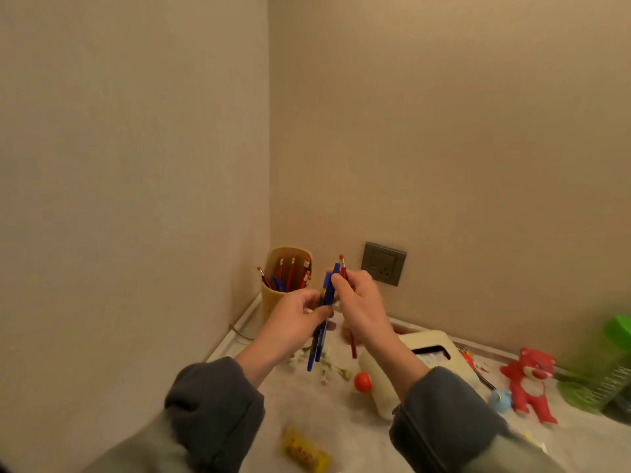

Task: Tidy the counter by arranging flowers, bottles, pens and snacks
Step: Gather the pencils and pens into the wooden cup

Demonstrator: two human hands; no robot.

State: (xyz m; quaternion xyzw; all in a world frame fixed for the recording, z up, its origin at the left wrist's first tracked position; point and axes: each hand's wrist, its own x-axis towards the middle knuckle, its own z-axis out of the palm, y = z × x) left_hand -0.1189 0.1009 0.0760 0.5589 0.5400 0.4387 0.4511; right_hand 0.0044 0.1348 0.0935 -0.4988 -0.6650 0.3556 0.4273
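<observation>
Blue pens (317, 349), a small bunch, are held upright above the counter (341, 425), just in front of the pen cup (271, 302). The left hand (298, 317) has its fingers curled round the middle of the bunch. The right hand (360, 303) pinches a red pencil (353, 348) and also has a fingertip on the top of one blue pen. Both hands are closed on stationery, and this looks like sorting or squaring up before the drop into the cup.

Risks:
- The bunch is loosely gathered and the tips are uneven. If the grip eases during the handover, a pen could slip out onto the white flowers (327, 368) lying right below.
- The cup is already crowded and its pencils lean outward. Pushing the bunch in at an angle could snag on them, flick one out or tip the cup.
- The cup sits tight in the wall corner, so there is little room to come in from the side.
- A sleeve could sweep the red ball (362, 382), which would probably roll.

Containers:
- The tan pen cup holds several red pencils, eraser ends up, plus at least one blue pen.
- The cream tissue box (379, 384) has a dark top slot with something white showing in it, likely tissue, though it is hard to tell.
- A yellow snack packet (305, 454) lies loose on the near counter, not in any container.
</observation>
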